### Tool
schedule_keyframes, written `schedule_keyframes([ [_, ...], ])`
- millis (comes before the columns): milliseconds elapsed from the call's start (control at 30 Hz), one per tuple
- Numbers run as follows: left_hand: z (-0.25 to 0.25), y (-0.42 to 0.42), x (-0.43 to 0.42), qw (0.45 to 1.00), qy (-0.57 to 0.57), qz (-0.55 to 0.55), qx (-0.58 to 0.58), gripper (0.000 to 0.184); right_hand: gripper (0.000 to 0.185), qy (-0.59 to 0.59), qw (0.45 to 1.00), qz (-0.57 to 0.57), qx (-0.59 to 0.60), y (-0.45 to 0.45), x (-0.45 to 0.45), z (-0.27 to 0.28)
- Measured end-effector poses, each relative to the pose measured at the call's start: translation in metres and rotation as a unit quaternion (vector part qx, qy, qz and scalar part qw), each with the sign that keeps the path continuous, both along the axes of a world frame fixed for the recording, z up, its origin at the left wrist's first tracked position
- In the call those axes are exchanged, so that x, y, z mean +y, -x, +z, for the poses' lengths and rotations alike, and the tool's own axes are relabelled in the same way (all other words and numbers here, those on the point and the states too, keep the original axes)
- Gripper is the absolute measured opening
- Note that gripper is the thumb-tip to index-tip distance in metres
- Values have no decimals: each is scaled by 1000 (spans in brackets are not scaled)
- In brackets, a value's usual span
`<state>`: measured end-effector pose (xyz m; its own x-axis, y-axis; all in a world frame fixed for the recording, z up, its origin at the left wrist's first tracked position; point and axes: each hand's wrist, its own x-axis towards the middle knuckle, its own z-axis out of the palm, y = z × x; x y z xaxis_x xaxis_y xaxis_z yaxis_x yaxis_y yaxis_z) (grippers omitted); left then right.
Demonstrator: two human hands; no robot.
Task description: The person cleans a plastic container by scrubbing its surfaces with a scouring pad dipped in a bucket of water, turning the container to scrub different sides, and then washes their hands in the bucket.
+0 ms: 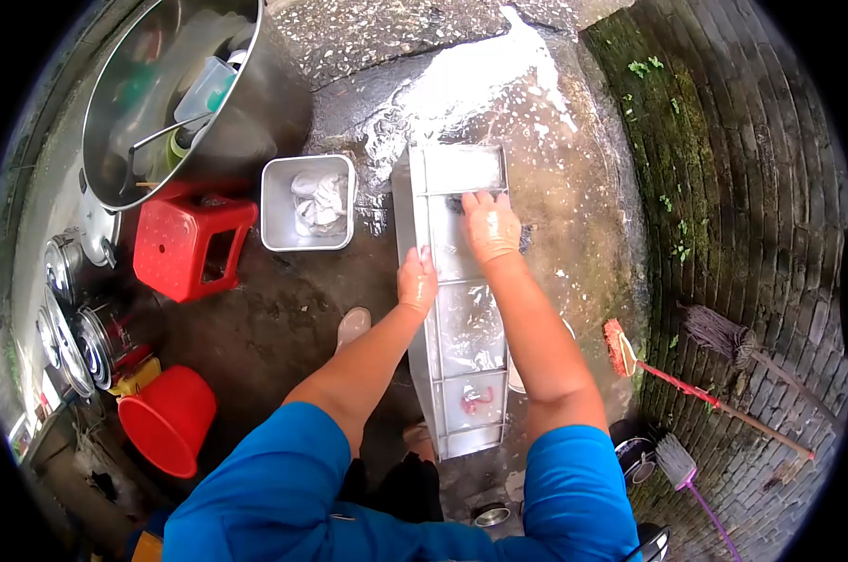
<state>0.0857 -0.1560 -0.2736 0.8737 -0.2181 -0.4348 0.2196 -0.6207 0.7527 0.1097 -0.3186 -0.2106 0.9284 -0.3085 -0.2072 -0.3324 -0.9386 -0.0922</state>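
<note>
A long silvery metal tray (424, 347) with crosswise dividers stands lengthwise in front of me on the wet ground. Its compartments look wet, and a small pinkish-red thing (476, 401) lies in one near my end. My left hand (416, 281) is closed on the tray's left long edge, about halfway along. Toward the far end, my right hand (491, 228) bends its fingers down over the second compartment. Something dark shows by those fingertips, too covered to name. Both hands are wet.
Left of the tray are a square metal bin (272, 211) with a white cloth (323, 201), a red stool (166, 248), a large metal pot (274, 112) holding containers, and a red bucket (166, 426). Brushes, including an orange one (619, 348), lean by the mossy brick wall (752, 187).
</note>
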Motion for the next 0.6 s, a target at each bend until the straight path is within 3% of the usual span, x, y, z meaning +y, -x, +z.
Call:
schedule_keyframes([
  [133, 6, 11, -9, 999, 27, 38, -10, 35, 15, 33, 996, -31, 72, 35, -9, 12],
  [333, 5, 10, -7, 998, -3, 36, 55, 35, 19, -42, 982, -101, 155, 79, 40, 21],
  [500, -1, 4, -5, 1000, -8, 11, -10, 33, 20, -108, 982, -50, 146, 36, 58, 23],
  [600, -2, 9, -3, 1000, -4, -1, -5, 33, 26, -39, 996, -64, 49, 18, 24, 9],
])
